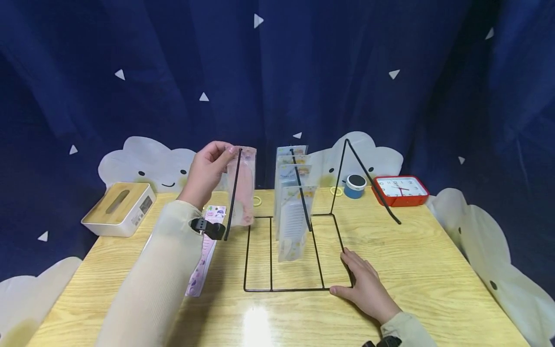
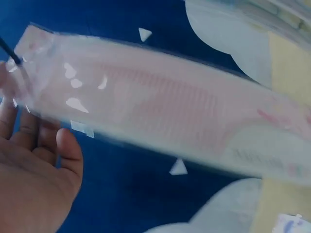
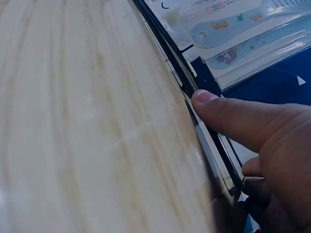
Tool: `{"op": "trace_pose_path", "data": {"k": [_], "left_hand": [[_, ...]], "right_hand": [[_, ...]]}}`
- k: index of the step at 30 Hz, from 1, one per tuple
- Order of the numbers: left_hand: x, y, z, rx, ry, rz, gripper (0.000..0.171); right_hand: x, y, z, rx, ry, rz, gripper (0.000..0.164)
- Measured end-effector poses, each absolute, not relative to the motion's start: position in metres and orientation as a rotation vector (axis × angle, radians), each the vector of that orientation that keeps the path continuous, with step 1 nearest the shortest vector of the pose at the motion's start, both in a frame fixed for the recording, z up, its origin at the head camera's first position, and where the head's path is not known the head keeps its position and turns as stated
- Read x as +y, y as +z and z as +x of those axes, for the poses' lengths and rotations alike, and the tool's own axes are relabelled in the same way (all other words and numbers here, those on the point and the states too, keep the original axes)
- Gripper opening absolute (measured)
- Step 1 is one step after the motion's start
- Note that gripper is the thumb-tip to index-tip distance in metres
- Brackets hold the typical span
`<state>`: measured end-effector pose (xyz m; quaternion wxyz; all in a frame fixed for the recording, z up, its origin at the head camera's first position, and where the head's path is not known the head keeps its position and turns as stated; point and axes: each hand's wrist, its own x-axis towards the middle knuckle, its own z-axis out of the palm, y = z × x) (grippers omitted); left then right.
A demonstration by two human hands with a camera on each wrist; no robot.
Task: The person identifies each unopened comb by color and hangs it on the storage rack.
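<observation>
Navy curtain (image 1: 277, 58) backs the worktop (image 1: 438, 270). Head view: left hand (image 1: 205, 173) pinches the packaged pink comb (image 1: 245, 188) at its top; it hangs right of that hand, long axis near vertical, the wire rack (image 1: 299, 290)'s left prong (image 1: 232, 197) crossing before it. Right hand (image 1: 366, 284), digits apart, touches the base. Left wrist view: pinch cut off; prong engagement unclear. Right wrist view: far fingers shadowed.

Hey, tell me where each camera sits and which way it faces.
Head: worn on the head, facing forward and down at the rack, table and curtain; left hand and right hand show.
Left wrist: worn there, facing the pink pack with curtain behind; part of the left hand shows.
Right wrist: worn there, facing the table, the rack's base and a blue pack; the right hand's thumb and fingers show.
Shared: head and left wrist both see the pink pack.
</observation>
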<state>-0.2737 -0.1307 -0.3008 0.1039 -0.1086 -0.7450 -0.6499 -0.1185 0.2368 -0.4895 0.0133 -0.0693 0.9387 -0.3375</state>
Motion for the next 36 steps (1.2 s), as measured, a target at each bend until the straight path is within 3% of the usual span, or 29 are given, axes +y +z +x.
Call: {"op": "trace_pose_path", "data": {"k": [8,13,17,30,36], "left_hand": [[-0.158,-0.369,-0.270,-2.236,-2.063,-0.077,0.042],[-0.171,-0.423,-0.265,-2.574,-1.846,0.120,0.042],[-0.176,-0.450,-0.260,-2.849,-1.588,0.111,0.050],[-0.177,-0.472,-0.256,-3.103,-1.003,-0.038,0.081],[-0.178,-0.475,-0.254,-3.065,-1.031,0.012,0.075]], "right_hand": [[0.240,-0.491,-0.119,2.931,-1.042,-0.232,0.100],[0.241,-0.492,-0.119,2.926,-1.035,-0.220,0.100],[0.241,-0.492,-0.120,2.929,-1.032,-0.224,0.100],[0.238,-0.492,-0.120,2.921,-1.057,-0.230,0.099],[0.239,-0.491,-0.118,2.932,-1.058,-0.236,0.098]]}}
